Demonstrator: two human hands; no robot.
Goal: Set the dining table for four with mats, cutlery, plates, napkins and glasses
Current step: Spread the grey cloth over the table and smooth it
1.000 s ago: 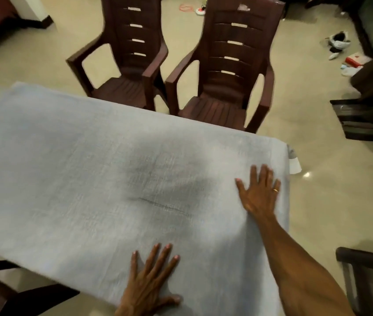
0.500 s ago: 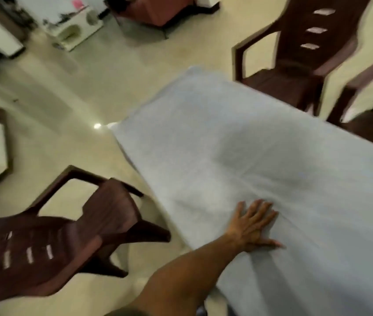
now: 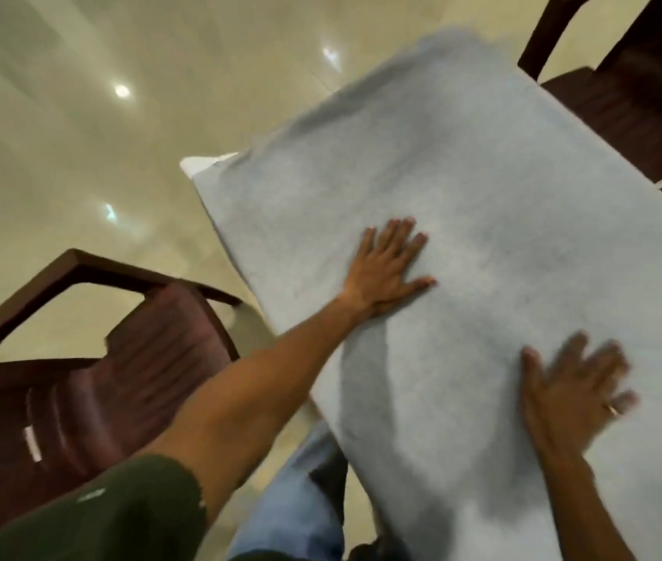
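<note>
Item: grey cloth (image 3: pixel 483 204), draped over the counter beside the brown chair (image 3: pixel 90 378). Soft, light, slides easily; take by its edge. My left hand (image 3: pixel 386 273) and right hand (image 3: pixel 568 394) press it, fingers flat, grasping nothing.

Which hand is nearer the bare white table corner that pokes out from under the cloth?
Left. The left hand lies flat on the cloth, fairly near the white table corner. The right hand lies flat farther along, toward the person.
</note>
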